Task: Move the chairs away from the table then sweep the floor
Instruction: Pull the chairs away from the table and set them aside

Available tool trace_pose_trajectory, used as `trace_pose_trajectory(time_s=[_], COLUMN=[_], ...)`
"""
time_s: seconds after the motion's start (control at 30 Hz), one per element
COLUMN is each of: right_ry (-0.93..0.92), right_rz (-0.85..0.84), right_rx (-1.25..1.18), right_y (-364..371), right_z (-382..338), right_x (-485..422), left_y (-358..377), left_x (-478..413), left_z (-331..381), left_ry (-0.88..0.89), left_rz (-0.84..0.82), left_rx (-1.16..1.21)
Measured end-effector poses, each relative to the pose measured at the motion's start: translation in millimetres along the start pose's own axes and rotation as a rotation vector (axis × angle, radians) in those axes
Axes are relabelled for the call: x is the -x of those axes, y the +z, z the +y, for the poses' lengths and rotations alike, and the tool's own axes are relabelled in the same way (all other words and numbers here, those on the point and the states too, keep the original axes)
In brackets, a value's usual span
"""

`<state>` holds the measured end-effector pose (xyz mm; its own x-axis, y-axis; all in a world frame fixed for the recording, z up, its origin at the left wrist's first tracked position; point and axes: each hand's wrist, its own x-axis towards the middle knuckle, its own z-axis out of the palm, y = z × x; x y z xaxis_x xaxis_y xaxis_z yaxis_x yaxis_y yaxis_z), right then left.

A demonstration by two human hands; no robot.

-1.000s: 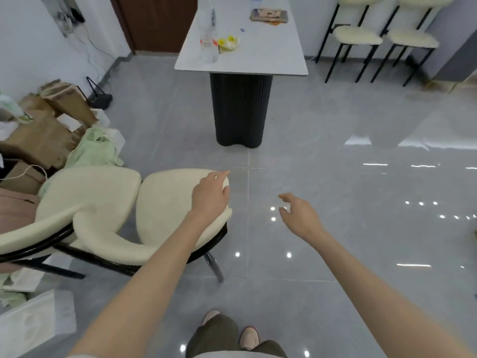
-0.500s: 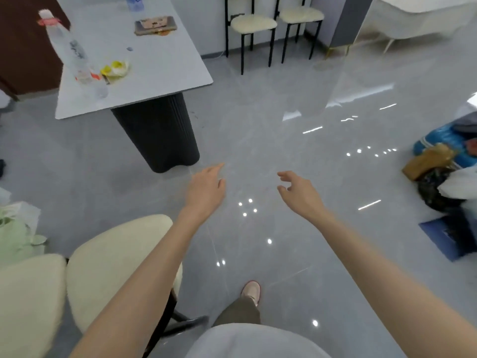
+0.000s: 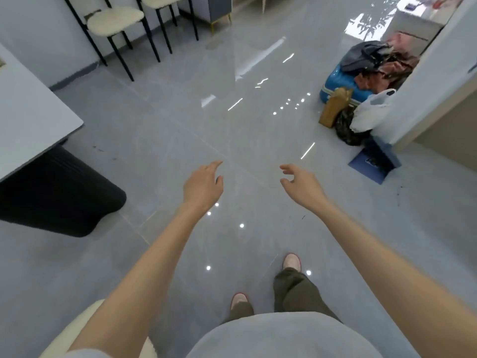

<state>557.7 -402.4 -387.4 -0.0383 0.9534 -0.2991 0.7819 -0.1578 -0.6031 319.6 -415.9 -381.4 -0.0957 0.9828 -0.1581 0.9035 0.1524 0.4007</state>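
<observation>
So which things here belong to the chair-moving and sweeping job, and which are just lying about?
Job: wall chair, second wall chair, near chair, table, floor; left hand and right hand, both empty.
Lying about: suitcase, clothes, brown bag, white bag, blue box.

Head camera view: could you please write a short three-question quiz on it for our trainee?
1. True or false: the right hand holds a broom.
2. The suitcase under the pile of clothes is: A red, B blue, C green.
3. Fill in the gap: the two chairs at the wall have thin ___ legs.
Key: 1 false, the fingers are loosely spread and hold nothing; 2 B; 3 black.
</observation>
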Motion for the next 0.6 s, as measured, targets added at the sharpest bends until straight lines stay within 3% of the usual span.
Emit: trace_pose_trajectory(time_s=[0.17, 0.6], right_ry=[0.095, 0.355], right_rz=[0.069, 0.187], right_rx=[-0.020, -0.089], right_y=[-48, -241], right_z=[67, 249], right_x=[-46, -160], left_y=[38, 126], left_x=[-70, -245], left_z=[81, 373], left_ry=[0.116, 0.384], left_rz=[-0.071, -0.207], left_rx=[-0.037, -0.076])
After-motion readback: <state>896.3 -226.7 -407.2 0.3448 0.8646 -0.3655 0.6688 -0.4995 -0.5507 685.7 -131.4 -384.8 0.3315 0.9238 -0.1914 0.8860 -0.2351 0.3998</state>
